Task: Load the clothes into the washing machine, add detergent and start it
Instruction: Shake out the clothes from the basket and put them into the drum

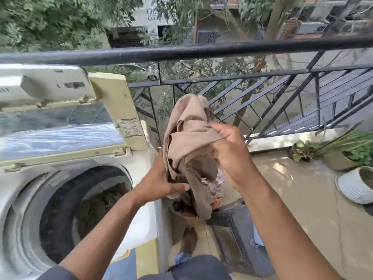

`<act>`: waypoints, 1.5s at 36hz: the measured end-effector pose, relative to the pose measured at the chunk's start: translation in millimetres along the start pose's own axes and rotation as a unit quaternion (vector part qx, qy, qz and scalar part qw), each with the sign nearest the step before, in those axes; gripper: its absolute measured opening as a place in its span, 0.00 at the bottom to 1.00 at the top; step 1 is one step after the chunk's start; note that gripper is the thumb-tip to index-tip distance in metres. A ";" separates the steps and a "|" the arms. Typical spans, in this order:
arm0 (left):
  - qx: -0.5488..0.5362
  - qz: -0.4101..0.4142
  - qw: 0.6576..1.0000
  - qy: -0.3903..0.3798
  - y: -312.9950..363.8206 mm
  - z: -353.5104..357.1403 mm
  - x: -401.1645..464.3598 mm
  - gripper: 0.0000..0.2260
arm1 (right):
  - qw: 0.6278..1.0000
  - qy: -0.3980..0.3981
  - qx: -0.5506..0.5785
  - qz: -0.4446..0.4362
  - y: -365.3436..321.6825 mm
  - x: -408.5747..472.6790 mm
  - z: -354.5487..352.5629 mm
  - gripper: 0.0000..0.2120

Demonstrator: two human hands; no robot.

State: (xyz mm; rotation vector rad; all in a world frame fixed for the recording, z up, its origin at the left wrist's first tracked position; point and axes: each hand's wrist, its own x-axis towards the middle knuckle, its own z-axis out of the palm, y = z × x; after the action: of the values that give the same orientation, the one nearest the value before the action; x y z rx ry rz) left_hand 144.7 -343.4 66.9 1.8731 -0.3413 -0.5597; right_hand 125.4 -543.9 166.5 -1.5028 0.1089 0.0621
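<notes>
A white top-loading washing machine (pixel 24 178) stands at the left with its lid (pixel 60 126) folded up. Dark clothes (pixel 105 197) lie inside its drum. I hold a bunched beige garment (pixel 189 138) in the air just right of the machine. My left hand (pixel 159 180) grips its lower part from the left. My right hand (pixel 230 152) grips its upper right side. The cloth hangs down over a dark laundry basket (pixel 240 229) on the floor, where more clothes (pixel 217 188) show below the garment.
A black metal balcony railing (pixel 201 50) runs across just behind the machine and garment. Potted plants (pixel 343 154) and a white ribbed pot (pixel 355 186) stand on the tiled floor at the right. Trees and buildings lie beyond the railing.
</notes>
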 end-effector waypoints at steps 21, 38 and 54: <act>-0.118 0.115 0.966 0.198 94.3 -69.2 -51.1 0.28 | 0.978 -0.071 -0.119 0.154 122.7 -64.7 -3.0 0.43; -0.066 0.130 0.973 0.181 65.2 -92.2 -85.3 0.23 | 0.902 0.182 -0.323 0.219 196.9 -50.3 23.9 0.16; 0.096 -0.016 0.984 0.149 29.7 -31.1 -36.0 0.24 | 0.973 0.196 -0.120 0.026 62.0 -25.1 -22.1 0.15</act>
State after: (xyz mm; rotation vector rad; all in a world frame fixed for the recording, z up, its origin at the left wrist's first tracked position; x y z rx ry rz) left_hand 131.6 -311.9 111.4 2.1162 -0.1718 -0.2679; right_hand 92.9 -561.1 106.4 -1.7393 0.4725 -0.1887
